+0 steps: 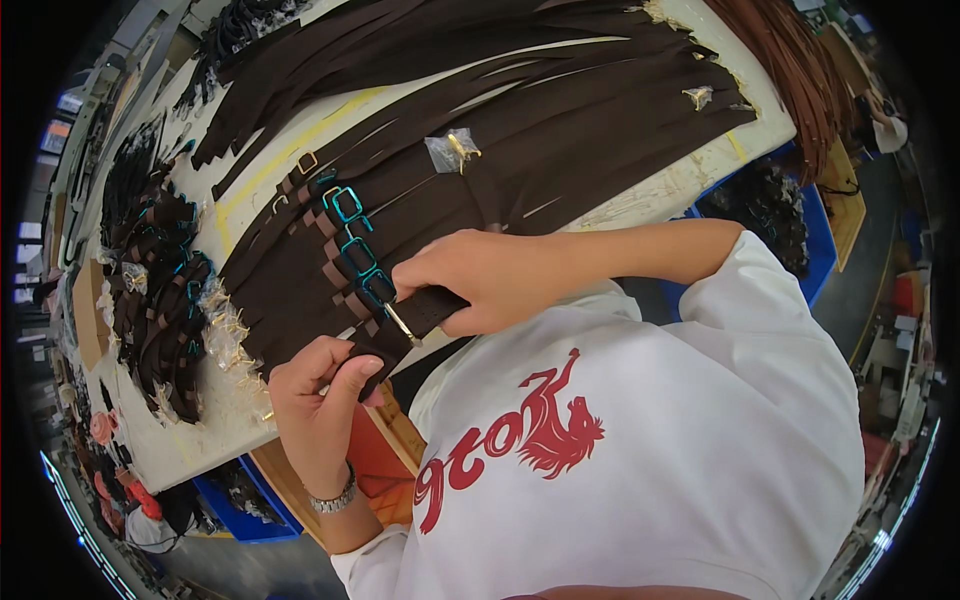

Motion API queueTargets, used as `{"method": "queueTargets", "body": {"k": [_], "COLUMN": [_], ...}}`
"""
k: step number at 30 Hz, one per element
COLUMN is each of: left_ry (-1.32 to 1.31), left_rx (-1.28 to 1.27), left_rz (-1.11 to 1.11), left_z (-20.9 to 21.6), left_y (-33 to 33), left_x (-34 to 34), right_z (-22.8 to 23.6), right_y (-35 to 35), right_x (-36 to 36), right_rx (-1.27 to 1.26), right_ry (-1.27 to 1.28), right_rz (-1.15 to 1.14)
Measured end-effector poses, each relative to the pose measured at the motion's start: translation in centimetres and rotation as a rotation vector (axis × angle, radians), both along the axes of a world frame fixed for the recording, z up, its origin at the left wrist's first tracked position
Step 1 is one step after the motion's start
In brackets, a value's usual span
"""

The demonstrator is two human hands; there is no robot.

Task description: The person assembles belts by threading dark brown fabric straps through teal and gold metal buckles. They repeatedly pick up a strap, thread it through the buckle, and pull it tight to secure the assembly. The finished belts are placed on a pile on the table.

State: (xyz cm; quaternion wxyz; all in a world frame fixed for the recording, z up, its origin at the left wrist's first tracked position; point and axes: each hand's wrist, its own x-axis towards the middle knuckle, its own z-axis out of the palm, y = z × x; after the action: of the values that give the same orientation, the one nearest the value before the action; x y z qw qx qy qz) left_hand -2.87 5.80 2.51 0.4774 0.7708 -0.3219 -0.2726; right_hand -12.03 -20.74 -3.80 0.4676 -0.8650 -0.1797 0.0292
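Near the table's front edge, a dark brown belt (398, 347) runs between my two hands. My left hand (318, 385) pinches its folded end, thumb on top; a thin pale rod-like piece (346, 333) shows by its fingers, and its kind is unclear. My right hand (478, 278) is closed around the strap a little to the right. Between the hands, a shiny gold-toned buckle bar (403, 322) lies across the belt. Just beyond, a row of belts bears buckles with blue film (358, 255) and brown keeper loops (337, 272).
Dark brown straps (590, 120) cover much of the white table (225, 445). Gold buckle parts (228, 330) lie at its left edge beside a heap of finished-looking belts (160, 300). Small plastic bags (455, 150) sit on the straps. Blue crates (822, 235) stand below the table.
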Motion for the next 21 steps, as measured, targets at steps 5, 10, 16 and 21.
{"method": "queueTargets", "body": {"k": [5,10,16,21], "left_ry": [0.256,0.376,0.453,0.311], "left_rx": [0.0,0.02,0.124,0.181], "left_rz": [0.074,0.133,0.181,0.15], "left_z": [-2.0,-2.4,-2.9,-3.0], "left_y": [0.3,0.6,0.4,0.5], "left_x": [-1.3,-2.5,-4.8,-5.5], "right_z": [0.5,-1.2,-1.8,-1.7], "right_y": [-0.6,0.2,1.7,2.3], "right_x": [1.1,0.4,-1.6,-3.2], "right_rx": [0.569,0.738,0.593,0.623], "right_ry": [0.747,0.862,0.869,0.889], "right_rz": [0.357,0.341,0.29,0.173]}}
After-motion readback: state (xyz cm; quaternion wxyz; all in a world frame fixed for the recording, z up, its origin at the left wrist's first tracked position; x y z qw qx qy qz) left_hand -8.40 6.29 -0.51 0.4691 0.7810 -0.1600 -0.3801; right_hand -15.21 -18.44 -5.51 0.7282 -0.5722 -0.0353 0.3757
